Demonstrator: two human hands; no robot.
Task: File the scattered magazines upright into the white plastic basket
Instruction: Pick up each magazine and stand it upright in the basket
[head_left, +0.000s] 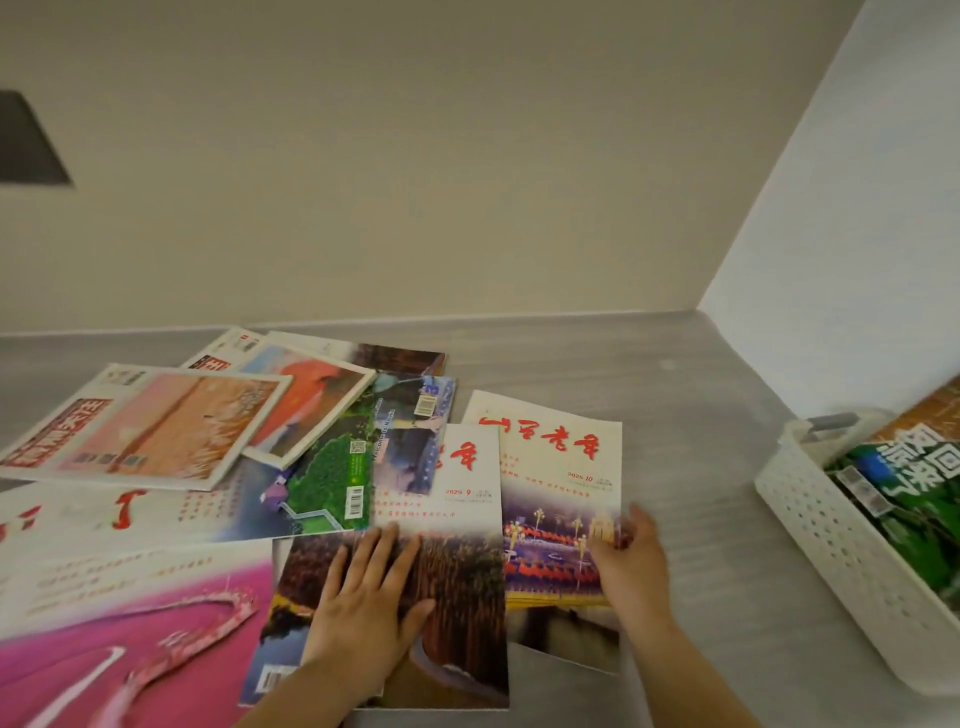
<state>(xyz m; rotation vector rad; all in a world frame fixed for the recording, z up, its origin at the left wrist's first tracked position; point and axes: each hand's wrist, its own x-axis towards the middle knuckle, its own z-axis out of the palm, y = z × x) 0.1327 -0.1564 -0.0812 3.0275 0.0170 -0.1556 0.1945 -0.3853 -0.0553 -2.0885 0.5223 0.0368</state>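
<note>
Several magazines lie scattered and overlapping on the grey table. My left hand rests flat, fingers spread, on a magazine with a dark forest cover. My right hand grips the right edge of a white magazine with red characters and a night scene, thumb on top. The white plastic basket stands at the right edge, holding a green magazine that leans upright and a brown one behind it.
A pink-covered magazine lies at the near left, and orange and pink ones are stacked at the far left. A green and blue magazine sits mid-pile. Walls close the table at the back and right.
</note>
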